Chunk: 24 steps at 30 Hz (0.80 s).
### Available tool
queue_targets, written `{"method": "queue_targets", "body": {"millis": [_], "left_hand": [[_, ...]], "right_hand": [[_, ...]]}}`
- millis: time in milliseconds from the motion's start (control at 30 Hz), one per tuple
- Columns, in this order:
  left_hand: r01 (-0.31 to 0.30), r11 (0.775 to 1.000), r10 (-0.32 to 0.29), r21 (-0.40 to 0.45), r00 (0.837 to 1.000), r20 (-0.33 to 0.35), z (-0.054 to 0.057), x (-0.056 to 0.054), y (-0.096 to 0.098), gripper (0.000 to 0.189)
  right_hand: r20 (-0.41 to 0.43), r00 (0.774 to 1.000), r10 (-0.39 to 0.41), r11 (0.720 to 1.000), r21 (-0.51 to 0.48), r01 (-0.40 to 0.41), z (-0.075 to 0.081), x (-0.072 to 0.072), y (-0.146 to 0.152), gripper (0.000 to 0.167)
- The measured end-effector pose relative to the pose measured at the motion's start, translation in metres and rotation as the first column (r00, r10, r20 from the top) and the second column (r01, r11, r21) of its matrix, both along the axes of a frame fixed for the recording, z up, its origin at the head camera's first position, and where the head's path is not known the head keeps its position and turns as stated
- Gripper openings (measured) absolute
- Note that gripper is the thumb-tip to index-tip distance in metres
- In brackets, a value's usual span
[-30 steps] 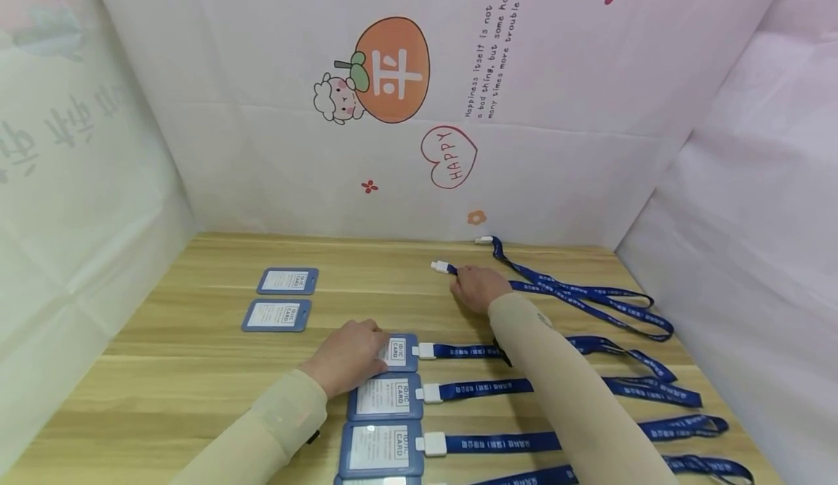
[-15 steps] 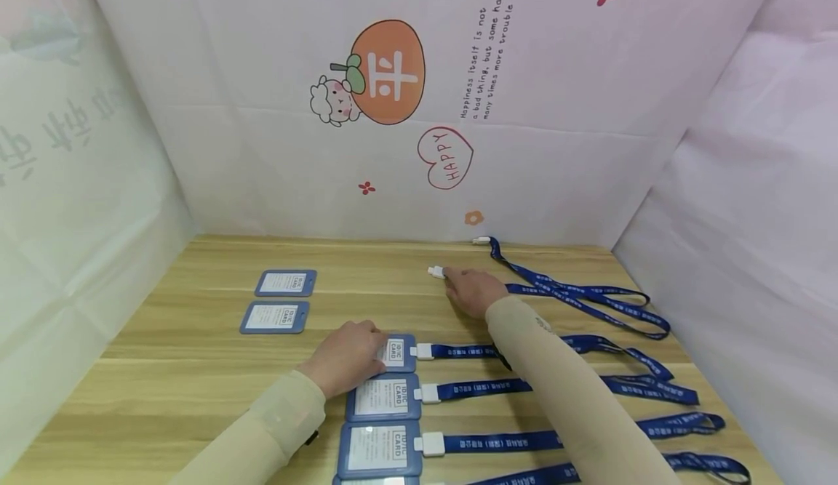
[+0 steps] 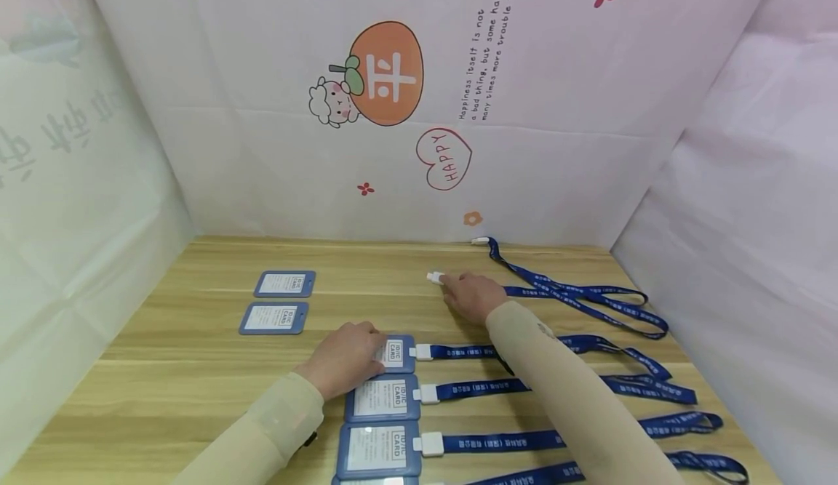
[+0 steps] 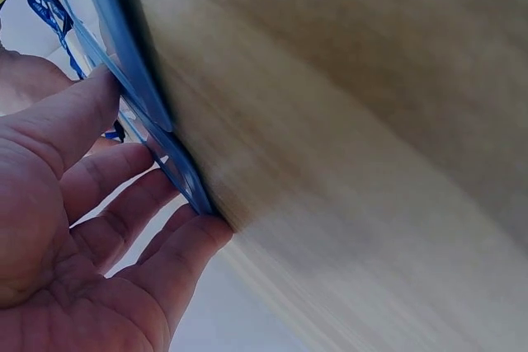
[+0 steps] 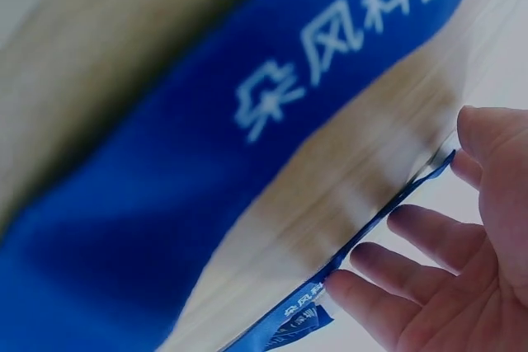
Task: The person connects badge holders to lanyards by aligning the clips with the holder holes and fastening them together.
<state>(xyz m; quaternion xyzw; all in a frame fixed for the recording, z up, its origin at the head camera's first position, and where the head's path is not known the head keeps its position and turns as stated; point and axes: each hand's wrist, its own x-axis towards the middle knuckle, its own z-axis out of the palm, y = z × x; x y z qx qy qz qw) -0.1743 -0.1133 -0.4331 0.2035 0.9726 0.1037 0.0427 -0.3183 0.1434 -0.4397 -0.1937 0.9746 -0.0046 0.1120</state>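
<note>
My left hand grips the farthest badge holder of the front column by its edges, covering its left part. In the left wrist view the fingers reach the blue rim. A white clip joins this holder to a blue lanyard. Farther back, my right hand pinches another blue lanyard right behind its white clip, which points left. Along this strap lie the other fingertips in the right wrist view. The thumb is mostly hidden in the head view.
Two loose badge holders lie on the wooden table at left. Another lanyard lies at the back right, crossing the pinched one. Nearer me, several holders with lanyards lie side by side. Printed sheets wall the table.
My right hand has come slightly nearer me with the lanyard clip, and its fingers now sit right against the clip, hiding the strap behind it. The left hand stays on its badge holder.
</note>
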Motion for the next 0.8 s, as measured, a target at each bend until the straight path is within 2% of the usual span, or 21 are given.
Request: {"method": "queue_targets", "body": {"millis": [133,400,567,800], "left_hand": [[-0.002,1.000,0.002,-0.001,1.000,0.000,0.000,0.000,0.000,0.045],[0.030,1.000,-0.030,-0.009,0.999,-0.042,0.000,0.001,0.000,0.042],[0.025,1.000,-0.025,-0.002,0.999,-0.039,-0.001,0.001,0.000,0.043],[0.015,1.000,-0.015,0.007,0.999,-0.037,-0.001,0.002,0.000,0.044]], "right_hand": [[-0.014,1.000,0.021,1.000,0.000,-0.021,0.002,0.004,0.000,0.049],[-0.114,0.989,0.094,0.995,-0.010,-0.096,0.004,0.011,-0.002,0.034],[-0.138,0.986,0.095,0.995,-0.011,-0.098,0.002,0.011,-0.003,0.029],[-0.120,0.990,0.071,0.997,-0.013,-0.073,0.000,0.010,-0.004,0.021]]}}
